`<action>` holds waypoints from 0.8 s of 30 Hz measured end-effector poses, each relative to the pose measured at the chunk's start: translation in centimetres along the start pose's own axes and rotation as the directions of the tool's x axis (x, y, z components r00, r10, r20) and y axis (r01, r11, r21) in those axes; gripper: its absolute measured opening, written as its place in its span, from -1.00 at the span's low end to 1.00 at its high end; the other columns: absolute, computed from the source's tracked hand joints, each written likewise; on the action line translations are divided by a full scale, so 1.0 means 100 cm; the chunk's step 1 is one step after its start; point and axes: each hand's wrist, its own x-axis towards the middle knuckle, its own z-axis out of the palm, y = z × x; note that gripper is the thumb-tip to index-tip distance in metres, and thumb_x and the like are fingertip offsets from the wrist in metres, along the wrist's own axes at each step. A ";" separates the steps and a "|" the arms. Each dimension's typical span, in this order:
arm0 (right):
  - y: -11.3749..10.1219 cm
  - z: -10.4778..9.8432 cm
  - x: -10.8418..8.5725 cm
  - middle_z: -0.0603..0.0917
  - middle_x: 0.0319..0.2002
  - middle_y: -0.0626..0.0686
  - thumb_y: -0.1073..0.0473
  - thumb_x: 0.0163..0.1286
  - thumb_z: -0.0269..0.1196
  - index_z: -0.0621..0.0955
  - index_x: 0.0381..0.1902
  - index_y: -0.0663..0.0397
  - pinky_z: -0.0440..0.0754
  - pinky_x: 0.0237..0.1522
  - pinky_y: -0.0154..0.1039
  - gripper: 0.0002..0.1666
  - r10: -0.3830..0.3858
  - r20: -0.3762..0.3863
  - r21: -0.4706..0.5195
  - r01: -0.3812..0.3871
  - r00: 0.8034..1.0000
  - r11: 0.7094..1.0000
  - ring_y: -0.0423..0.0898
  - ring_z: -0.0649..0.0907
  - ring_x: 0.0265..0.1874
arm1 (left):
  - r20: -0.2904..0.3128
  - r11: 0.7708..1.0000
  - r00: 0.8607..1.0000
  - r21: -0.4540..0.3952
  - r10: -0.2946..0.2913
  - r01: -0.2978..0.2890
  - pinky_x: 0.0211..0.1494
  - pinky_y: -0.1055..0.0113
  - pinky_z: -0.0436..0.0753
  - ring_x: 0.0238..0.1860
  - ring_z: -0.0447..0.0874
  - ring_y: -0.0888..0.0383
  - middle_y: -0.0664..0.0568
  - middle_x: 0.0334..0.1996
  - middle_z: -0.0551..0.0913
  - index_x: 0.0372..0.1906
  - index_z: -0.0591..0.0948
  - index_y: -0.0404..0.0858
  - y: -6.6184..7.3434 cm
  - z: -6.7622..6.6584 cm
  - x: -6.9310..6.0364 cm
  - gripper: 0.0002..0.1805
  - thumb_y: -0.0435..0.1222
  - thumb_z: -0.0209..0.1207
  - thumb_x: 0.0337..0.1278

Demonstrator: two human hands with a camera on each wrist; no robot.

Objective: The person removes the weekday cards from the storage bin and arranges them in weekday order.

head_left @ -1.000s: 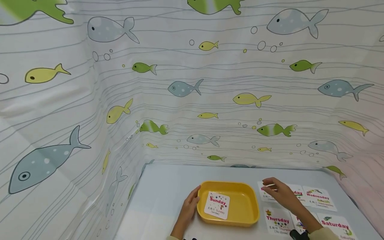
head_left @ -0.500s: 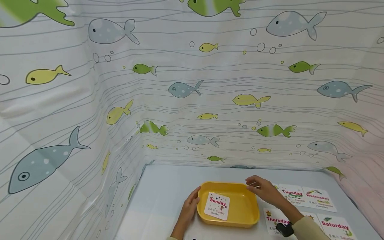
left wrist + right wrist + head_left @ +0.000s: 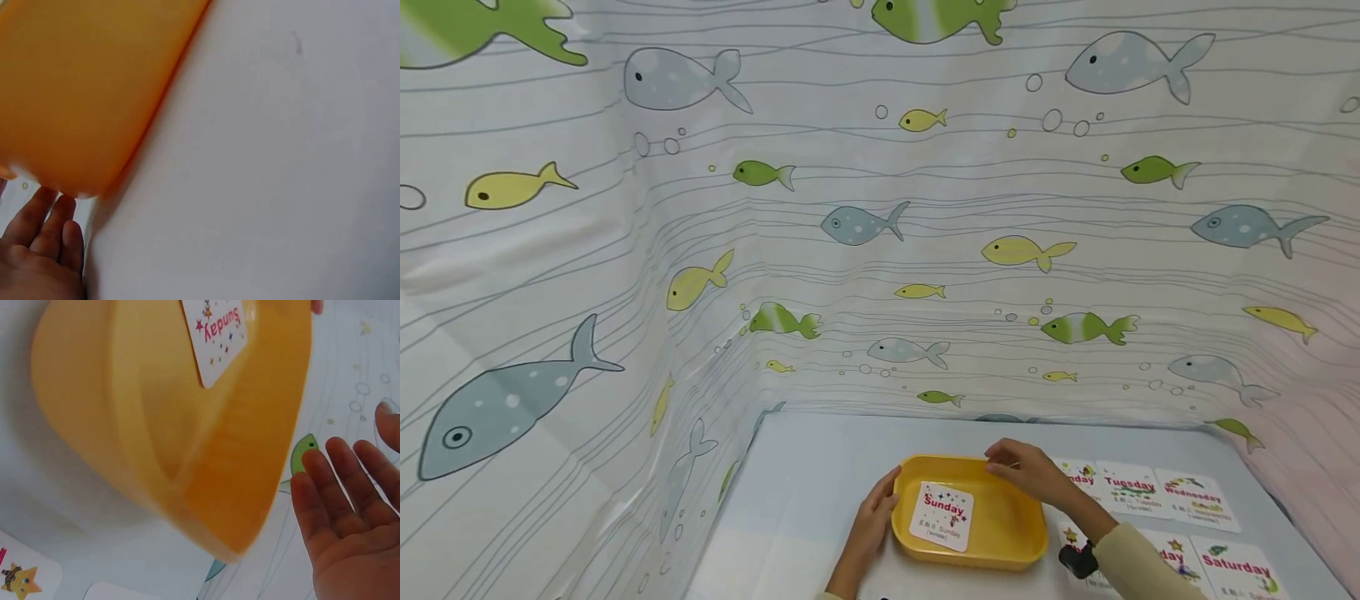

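Observation:
A yellow plastic tray (image 3: 1003, 521) stands on the table, with a white "Sunday" card (image 3: 942, 517) lying in its left part. My left hand (image 3: 868, 518) rests along the tray's left side; in the left wrist view its fingers (image 3: 53, 228) touch the outer wall and look fairly straight. Over the tray's back right rim hovers my right hand (image 3: 1028, 472), palm turned toward the tray. The right wrist view shows that hand (image 3: 356, 531) with extended fingers, holding nothing, apart from the tray wall.
Day cards lie in two rows right of the tray, among them "Tuesday" (image 3: 1129, 487), "Wednesday" (image 3: 1197, 498) and "Saturday" (image 3: 1236, 567). My right forearm partly covers others. A fish-printed sheet (image 3: 962, 267) hangs behind and beside the white table (image 3: 797, 492).
My right hand has moved left from above the Monday card to the tray's back right rim. The left hand, tray and Sunday card have stayed in place.

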 end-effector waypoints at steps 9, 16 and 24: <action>0.001 0.021 0.018 0.72 -0.22 -0.15 -0.04 0.42 0.26 0.67 -0.06 0.07 0.73 -0.09 -0.29 -0.67 -0.002 0.077 -0.009 0.002 0.997 1.000 -0.22 0.67 -0.22 | 0.010 1.000 1.000 0.007 0.005 -0.005 0.60 -0.04 0.12 0.58 0.10 -0.07 0.01 0.53 0.26 0.49 0.35 0.00 0.000 -0.001 0.000 -0.49 -0.17 -0.07 0.51; 0.000 0.033 0.025 0.72 -0.25 -0.15 -0.09 0.39 0.27 0.67 -0.10 0.05 0.72 -0.12 -0.24 -0.65 0.013 0.092 0.007 -0.013 0.996 1.000 -0.18 0.64 -0.25 | -0.001 0.999 1.000 0.032 0.003 -0.003 0.58 -0.09 0.15 0.56 0.12 -0.12 -0.02 0.53 0.28 0.48 0.36 0.00 0.001 0.000 -0.003 -0.49 -0.16 -0.08 0.51; 0.002 0.039 0.031 0.71 -0.26 -0.12 0.00 0.43 0.26 0.68 -0.13 0.03 0.66 -0.18 -0.32 -0.76 0.012 0.098 0.012 -0.014 0.995 1.000 -0.16 0.60 -0.28 | -0.008 0.999 1.000 0.032 0.002 -0.002 0.58 -0.07 0.15 0.56 0.14 -0.10 0.00 0.52 0.29 0.47 0.37 0.01 0.002 0.002 -0.002 -0.49 -0.17 -0.06 0.50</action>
